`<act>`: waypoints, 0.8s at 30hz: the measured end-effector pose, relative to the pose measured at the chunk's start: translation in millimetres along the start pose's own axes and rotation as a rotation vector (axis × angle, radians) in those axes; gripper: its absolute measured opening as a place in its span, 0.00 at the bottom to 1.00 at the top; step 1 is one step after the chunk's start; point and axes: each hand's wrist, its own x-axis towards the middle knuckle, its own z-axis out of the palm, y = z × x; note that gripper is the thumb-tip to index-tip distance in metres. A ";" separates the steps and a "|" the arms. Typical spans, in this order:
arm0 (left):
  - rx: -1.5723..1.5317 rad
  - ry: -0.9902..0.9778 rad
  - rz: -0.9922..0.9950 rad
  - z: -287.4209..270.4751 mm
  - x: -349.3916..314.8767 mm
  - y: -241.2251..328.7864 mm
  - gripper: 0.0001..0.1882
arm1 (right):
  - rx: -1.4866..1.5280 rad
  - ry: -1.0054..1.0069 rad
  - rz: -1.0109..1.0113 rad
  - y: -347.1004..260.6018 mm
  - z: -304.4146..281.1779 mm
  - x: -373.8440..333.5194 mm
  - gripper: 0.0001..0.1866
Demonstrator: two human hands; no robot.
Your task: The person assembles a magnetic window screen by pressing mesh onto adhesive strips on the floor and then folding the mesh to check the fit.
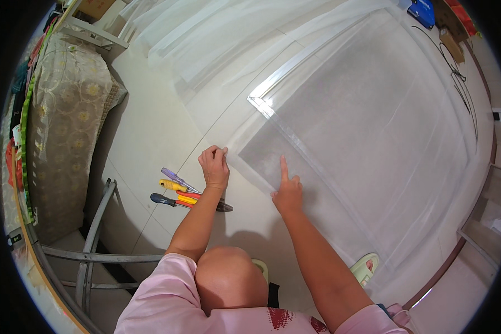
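A translucent white mesh sheet is spread over a silver metal frame on the floor. One frame corner shows bare beyond the layers, and a greyer mesh area extends past the frame's near side. My left hand is closed in a pinch at the sheet's left edge. My right hand rests at its near edge, index finger stretched out over the grey mesh, the other fingers partly curled. Beside my left forearm lie a purple-handled screwdriver, a yellow-handled screwdriver, a dark-blue-handled tool and pliers, partly hidden by the arm.
Sheer white fabric spreads across the far floor. On the left stand a cloth-draped piece of furniture and a curved metal stand. Black cord, a small cardboard box and a blue box lie far right. A green slipper touches the mesh.
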 end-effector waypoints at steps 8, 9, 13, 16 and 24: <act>0.066 0.060 0.057 27.3 0.3 -14.0 0.06 | -0.010 0.098 -0.098 17.3 2.5 3.2 0.51; 0.097 0.121 0.176 33.8 -3.5 -26.6 0.04 | -0.039 0.085 -0.120 24.1 8.8 7.7 0.50; -0.013 0.036 0.090 24.0 -2.2 -13.5 0.05 | 0.091 -0.108 0.045 19.2 0.0 8.2 0.51; 0.020 0.034 0.090 20.2 -0.4 0.4 0.06 | 0.235 0.021 0.045 29.4 -5.1 -9.1 0.45; 0.119 -0.028 0.048 32.9 -6.5 -10.7 0.06 | 0.791 0.348 0.489 123.9 20.0 -86.4 0.11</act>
